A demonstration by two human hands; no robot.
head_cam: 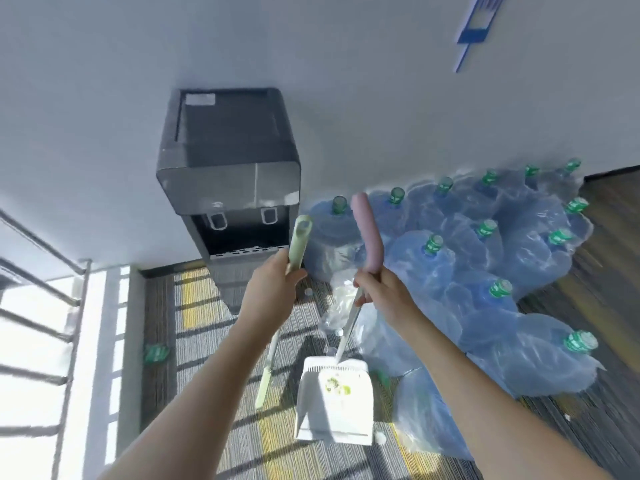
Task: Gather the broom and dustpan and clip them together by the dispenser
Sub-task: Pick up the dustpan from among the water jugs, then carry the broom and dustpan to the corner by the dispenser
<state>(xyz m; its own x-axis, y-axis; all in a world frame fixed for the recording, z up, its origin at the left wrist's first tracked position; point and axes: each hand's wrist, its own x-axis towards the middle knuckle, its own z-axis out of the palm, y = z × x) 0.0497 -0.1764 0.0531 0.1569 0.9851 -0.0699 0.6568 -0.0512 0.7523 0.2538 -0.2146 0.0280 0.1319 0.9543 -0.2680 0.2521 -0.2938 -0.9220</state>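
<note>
My left hand (275,284) grips the pale green handle of the broom (298,242); its shaft runs down to a green lower end near the carpet. My right hand (379,289) is closed around the pink grip of the dustpan handle (367,233). A thin metal shaft leads down from it to the white dustpan (337,400), which hangs upright with green specks on its face. Broom and dustpan hang side by side, a little apart. The dark grey water dispenser (228,174) stands against the wall just beyond both hands.
Several blue water jugs (502,258) with green caps lie packed along the wall to the right. Crumpled clear plastic (337,303) lies at the dispenser's foot. A metal railing (45,306) and a bright window are on the left. Striped grey and yellow carpet (207,323) covers the floor.
</note>
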